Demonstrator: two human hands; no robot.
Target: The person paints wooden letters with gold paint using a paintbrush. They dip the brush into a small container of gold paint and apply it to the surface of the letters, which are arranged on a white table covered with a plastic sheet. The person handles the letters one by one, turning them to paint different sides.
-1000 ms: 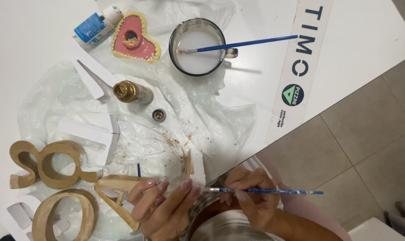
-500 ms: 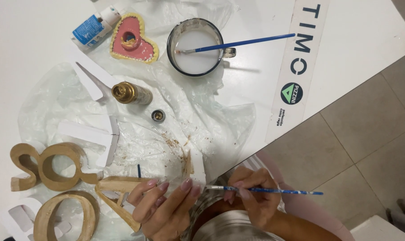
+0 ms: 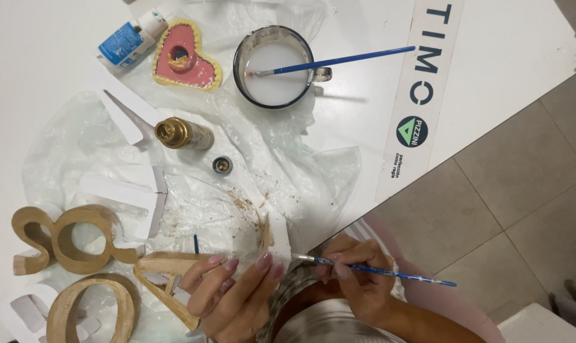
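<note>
Right hand fingers pinch thin blue paintbrush at counter near edge, its long axis running left-right with bristles pointing left at the gold-painted piece steadied by left hand fingers, just beside the tip.

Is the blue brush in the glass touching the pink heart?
Apart. The head view shows bare table between the blue brush, which rests in the glass, and the pink heart.

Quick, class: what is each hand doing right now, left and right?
Left hand: fingers curled on the gold letter, holding it at the table's edge.
Right hand: closed on a thin blue paintbrush.
</note>
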